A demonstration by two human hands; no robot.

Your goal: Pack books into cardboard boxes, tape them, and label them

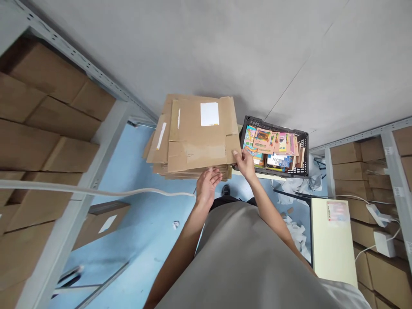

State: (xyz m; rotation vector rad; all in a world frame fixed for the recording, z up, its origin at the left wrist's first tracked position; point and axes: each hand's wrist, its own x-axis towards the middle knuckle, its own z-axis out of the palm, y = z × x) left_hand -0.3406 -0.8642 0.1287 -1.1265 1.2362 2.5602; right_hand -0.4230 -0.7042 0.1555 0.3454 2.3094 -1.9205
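Note:
Flattened brown cardboard boxes lie in an uneven stack against the wall. The top cardboard sheet [199, 137] carries a white label [210, 114]. My right hand [245, 164] pinches the lower right corner of this sheet, thumb on top. Just below the front edge of the stack is my left hand [209, 184], palm up with its fingers apart, holding nothing. Right of the stack, a black crate [276, 173] holds colourful packets and booklets [264, 140].
Shelves of brown boxes [35, 141] rise at the left, with more boxes [350, 171] on the right. A white cable [128, 192] crosses the left side. A pale table [333, 244] stands at the lower right, near crumpled white paper [295, 231] on the floor.

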